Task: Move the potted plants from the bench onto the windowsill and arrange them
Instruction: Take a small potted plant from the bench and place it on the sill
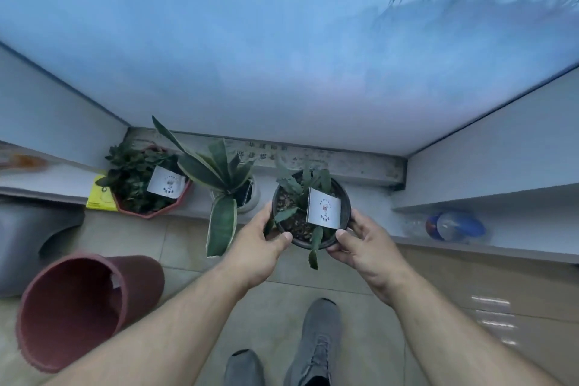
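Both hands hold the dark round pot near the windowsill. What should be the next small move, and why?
Probably lower the dark pot onto the bare part of the windowsill, right of the white pot, then let go. The left hand and right hand grip its rim on both sides, and it seems to be over the sill edge. Two plants already stand to the left, so this spot continues the row.
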`<move>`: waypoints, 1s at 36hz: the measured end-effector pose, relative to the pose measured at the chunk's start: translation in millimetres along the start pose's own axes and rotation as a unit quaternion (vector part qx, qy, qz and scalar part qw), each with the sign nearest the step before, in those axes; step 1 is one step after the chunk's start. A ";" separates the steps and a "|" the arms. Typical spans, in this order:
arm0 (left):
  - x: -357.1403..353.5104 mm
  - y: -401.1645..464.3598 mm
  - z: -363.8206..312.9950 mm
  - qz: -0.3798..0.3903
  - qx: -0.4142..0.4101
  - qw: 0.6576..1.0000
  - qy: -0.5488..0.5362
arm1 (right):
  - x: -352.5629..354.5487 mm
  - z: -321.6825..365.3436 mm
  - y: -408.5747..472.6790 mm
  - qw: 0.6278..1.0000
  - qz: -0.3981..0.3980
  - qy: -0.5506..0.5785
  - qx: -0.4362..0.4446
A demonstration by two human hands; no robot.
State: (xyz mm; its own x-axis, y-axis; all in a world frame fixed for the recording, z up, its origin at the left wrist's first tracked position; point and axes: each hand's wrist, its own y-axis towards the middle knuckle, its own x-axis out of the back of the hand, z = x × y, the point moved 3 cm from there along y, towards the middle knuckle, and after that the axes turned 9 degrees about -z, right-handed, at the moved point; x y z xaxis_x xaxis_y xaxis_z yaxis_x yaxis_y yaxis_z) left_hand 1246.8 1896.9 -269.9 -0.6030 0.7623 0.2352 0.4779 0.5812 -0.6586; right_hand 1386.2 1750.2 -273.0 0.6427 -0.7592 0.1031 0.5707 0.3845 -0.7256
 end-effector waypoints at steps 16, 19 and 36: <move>-23.2 88.4 58.9 -0.029 0.036 0.999 -0.014 | -22.3 -48.3 100.1 0.999 -0.020 -0.038 -0.013; -25.5 94.4 59.5 -0.032 0.034 0.999 -0.013 | -20.1 -51.1 107.5 0.999 -0.018 -0.046 -0.012; 15.2 -35.8 -60.8 -0.091 0.088 0.990 0.058 | 9.2 44.9 -2.7 0.985 -0.078 -0.141 -0.057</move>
State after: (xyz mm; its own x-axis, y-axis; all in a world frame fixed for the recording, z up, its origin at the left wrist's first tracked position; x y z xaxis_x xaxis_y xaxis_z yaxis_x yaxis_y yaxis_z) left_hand 1259.3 1905.0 -199.3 -0.5863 0.6835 0.4348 0.2437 0.6607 -0.7099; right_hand 1413.6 1765.8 -239.6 0.6768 -0.6224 0.3931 0.6235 0.2009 -0.7556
